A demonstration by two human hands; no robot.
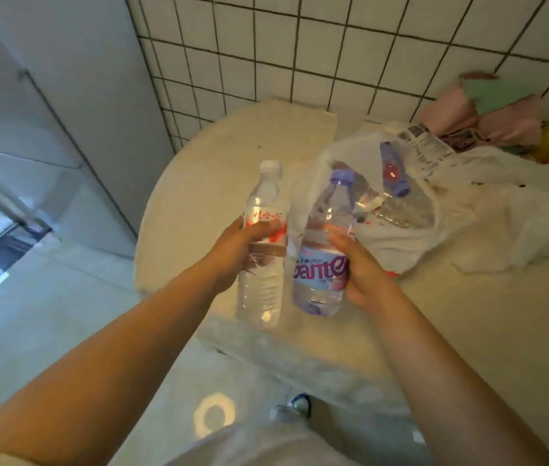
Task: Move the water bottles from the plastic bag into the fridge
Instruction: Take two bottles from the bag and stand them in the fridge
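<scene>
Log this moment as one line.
left hand: grips white-capped bottle | right hand: grips purple-capped bottle | plastic bag: more bottles inside

Head view, looking steeply down, close

Both held bottles are clear, glossy plastic: the white-capped bottle (263,243) wears a red-and-white film label, the purple-capped bottle (323,250) a shiny lilac one. The plastic bag (400,237) is thin, crinkled, translucent white film. The round table (205,183) looks like matt pale stone, the wall tiles (300,55) glazed ceramic, and the bundle (488,119) perhaps soft cloth
</scene>
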